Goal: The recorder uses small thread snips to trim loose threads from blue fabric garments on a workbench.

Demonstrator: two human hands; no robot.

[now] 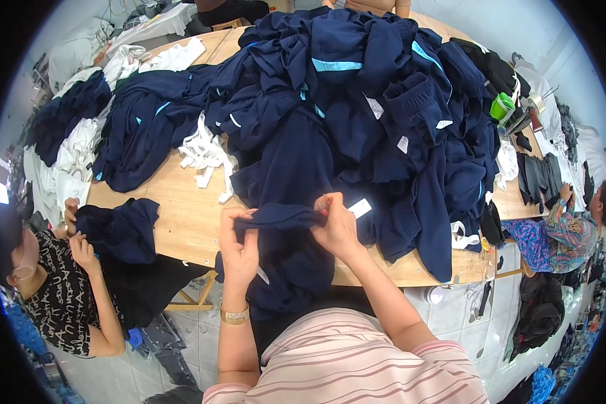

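Both hands were at the near edge of the light wooden table (182, 215). My left hand (239, 246) and right hand (337, 229) each pinched a fold of one dark navy knit garment (283, 269); its lower part hung over the near edge toward my lap. Fingers of both hands were clenched on the cloth, and the right hand also seemed to hold something small and pale pink, too small to identify. A small white tag (360, 207) lay just beside the right hand.

Progress, as a judgement: early. The large heap of dark navy garments with light blue trim (357, 101) covered most of the far and right side of the table, apparently unworked. A loose bunch of white fabric strips (205, 155) lay left of centre.

At the left edge, another person's hands (81, 242) held a second navy piece (121, 229). A third person sat at the right edge, beside a green tape roll (501, 106).
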